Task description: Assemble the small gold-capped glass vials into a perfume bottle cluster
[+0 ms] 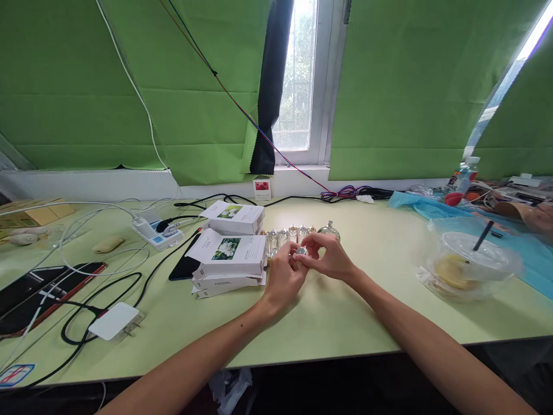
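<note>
My left hand [284, 272] is closed around a small silvery round-topped piece [301, 251] just above the table. My right hand [329, 252] pinches at the same piece from the right, fingertips nearly meeting those of the left. Most of the piece is hidden by the fingers, so its exact kind does not show. Right behind the hands stands a row of small clear glass bottles [273, 237] with gold-coloured parts. A larger ornate bottle [330, 229] ends the row on the right. Beside my left hand lie stacked white cartons with flower pictures [233, 256], their flaps open.
A dark phone [184, 262] lies partly under the cartons. To the left are a power strip [158, 231], a white charger [116, 321] and tangled cables. At right stand a lidded drink cup [469, 259] in plastic and a blue plastic sheet [536, 248]. The table [345, 323] edge runs along the front.
</note>
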`<state>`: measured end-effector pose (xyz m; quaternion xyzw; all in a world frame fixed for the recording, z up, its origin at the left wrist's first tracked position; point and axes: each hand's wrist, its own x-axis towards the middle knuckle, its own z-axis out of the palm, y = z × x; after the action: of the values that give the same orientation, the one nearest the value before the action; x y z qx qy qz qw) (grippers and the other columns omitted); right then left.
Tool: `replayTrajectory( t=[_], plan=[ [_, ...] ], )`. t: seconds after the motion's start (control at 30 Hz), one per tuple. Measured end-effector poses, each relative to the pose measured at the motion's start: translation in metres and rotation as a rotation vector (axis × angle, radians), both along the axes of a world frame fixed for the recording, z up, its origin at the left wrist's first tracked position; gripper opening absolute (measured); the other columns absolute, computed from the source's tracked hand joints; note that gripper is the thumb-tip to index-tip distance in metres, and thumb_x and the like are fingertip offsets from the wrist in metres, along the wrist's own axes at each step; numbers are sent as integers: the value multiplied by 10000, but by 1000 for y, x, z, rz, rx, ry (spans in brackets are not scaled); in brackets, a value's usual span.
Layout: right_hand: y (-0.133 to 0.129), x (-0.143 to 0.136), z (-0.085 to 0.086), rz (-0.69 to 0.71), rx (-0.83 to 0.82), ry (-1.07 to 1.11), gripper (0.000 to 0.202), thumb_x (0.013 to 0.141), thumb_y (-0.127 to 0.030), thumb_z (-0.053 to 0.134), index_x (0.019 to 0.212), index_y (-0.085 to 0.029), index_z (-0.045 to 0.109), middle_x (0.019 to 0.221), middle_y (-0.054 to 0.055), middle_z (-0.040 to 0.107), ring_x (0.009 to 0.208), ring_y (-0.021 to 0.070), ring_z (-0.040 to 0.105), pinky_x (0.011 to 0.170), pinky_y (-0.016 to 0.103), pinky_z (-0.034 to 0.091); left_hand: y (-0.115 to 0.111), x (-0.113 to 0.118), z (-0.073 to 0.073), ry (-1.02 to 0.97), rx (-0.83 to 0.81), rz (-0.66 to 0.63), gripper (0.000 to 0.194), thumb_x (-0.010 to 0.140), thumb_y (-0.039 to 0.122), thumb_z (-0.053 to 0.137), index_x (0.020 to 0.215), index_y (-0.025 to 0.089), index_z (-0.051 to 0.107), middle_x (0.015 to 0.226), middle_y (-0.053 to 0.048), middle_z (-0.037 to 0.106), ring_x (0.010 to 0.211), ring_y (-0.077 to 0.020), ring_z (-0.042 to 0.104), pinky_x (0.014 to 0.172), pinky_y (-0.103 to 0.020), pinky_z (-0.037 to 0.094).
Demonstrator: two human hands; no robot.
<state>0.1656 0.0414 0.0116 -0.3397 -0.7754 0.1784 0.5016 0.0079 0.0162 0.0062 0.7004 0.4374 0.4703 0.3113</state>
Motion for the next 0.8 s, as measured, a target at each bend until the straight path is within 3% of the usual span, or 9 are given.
replayTrajectory(
  t=[0.43,0.8],
  plan=[
    [1,1,1,30,-26,-29,121,781,-248,709,818,-213,599,659,-34,565,585,112,514,557,251,468,2,0,-4,22,20,9,153,830,244,582,970,183,583,803,16,618,557,-80,489,533,-219,356],
    [3,-2,-2,-19,-15,-18,114,839,-298,681,809,-214,610,648,-27,572,581,114,517,550,252,467,1,0,-2,29,13,18,157,861,294,583,967,183,617,717,34,554,557,-89,464,547,-222,340]
  ],
)
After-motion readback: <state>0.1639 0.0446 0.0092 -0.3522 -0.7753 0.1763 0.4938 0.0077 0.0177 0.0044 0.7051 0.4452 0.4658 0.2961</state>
